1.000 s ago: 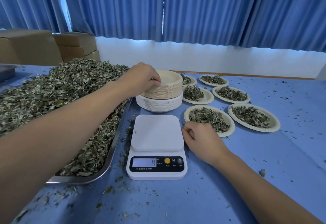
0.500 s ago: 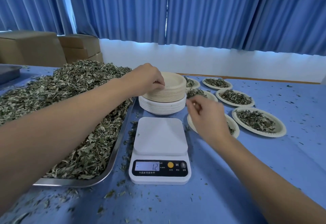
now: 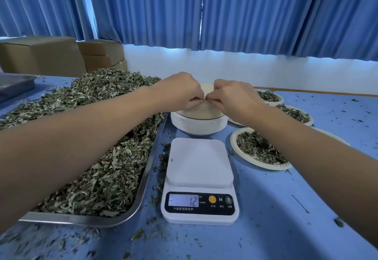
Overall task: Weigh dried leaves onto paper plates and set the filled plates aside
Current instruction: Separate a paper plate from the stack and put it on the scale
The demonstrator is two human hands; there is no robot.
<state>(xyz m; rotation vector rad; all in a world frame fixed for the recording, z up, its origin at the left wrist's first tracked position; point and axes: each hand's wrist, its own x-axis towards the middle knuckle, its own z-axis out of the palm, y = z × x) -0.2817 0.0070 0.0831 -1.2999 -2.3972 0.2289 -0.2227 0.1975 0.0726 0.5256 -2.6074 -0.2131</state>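
Right hand (image 3: 235,98) moved up to join left hand (image 3: 180,91) on plate stack (image 3: 201,119), 12 o'clock of scale (image 3: 199,169); both sets of fingers (image 3: 193,99) pinch top plate (image 3: 207,91) rim; filled plates (image 3: 233,144) at 2 o'clock

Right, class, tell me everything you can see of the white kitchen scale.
The kitchen scale is white and plastic-looking, with a rounded square platform, bare except for a leaf crumb. Its black front panel has a lit display reading minus 12 and a yellow button. It sits flat on the blue table, beside the metal leaf tray, not touching it.
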